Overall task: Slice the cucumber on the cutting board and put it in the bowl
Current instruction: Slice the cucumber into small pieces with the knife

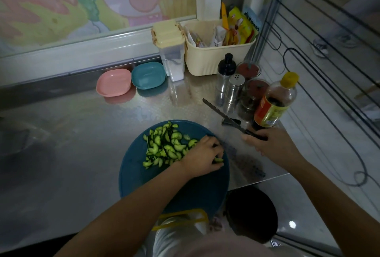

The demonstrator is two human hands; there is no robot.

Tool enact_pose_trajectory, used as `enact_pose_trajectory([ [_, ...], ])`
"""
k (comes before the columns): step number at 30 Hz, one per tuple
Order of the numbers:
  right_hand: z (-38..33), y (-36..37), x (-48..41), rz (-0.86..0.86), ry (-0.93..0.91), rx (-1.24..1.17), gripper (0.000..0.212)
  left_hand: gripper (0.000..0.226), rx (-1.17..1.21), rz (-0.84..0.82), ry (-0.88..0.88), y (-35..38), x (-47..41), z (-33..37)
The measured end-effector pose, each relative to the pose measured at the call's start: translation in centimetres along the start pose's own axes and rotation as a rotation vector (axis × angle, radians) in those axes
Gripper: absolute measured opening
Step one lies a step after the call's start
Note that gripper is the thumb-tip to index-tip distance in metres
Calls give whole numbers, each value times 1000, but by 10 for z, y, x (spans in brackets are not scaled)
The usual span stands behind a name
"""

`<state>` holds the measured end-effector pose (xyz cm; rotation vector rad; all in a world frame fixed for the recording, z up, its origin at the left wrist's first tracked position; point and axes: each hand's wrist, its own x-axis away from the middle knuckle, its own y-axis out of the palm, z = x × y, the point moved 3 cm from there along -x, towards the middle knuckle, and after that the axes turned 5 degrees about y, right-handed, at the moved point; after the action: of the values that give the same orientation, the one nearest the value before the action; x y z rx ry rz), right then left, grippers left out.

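On a reflective stainless-steel counter (82, 133) under a cartoon-painted window, the left hand (202, 156) is curled down over the last cucumber pieces on the round blue cutting board (174, 191), apparently to gather them, while the black-handled knife (228, 119) is clamped in the right hand (271, 145) and held off the board, blade angled away. The heap of green cucumber slices (164, 146) lies just beside the left fingers; the pink shallow bowl (113, 82) and teal shallow bowl (148, 75) are seen empty at the back, well apart.

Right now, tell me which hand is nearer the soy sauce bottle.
Right. The right hand grips the knife just below the bottle, almost touching its base. The left hand rests farther left, on the cucumber slices on the board.
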<state>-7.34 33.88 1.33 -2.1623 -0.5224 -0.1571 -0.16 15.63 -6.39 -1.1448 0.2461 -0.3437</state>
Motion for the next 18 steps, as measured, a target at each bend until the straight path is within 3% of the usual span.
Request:
enact_pose_trajectory([
  [7, 7, 0, 9, -32, 33, 15, 39, 30, -252, 42, -175, -30, 11, -40],
  [10, 3, 1, 14, -49, 39, 33, 39, 32, -229, 107, -245, -38, 17, -49],
  [12, -1, 0, 16, -51, 35, 42, 42, 39, -147, 134, -188, -40, 24, -44],
  [16, -1, 2, 19, -49, 50, 48, 45, 72, -110, -130, 18, -24, 41, -18],
  [18, 2, 4, 19, -54, 63, 36, 45, 67, -96, -155, 23, -22, 43, -15],
])
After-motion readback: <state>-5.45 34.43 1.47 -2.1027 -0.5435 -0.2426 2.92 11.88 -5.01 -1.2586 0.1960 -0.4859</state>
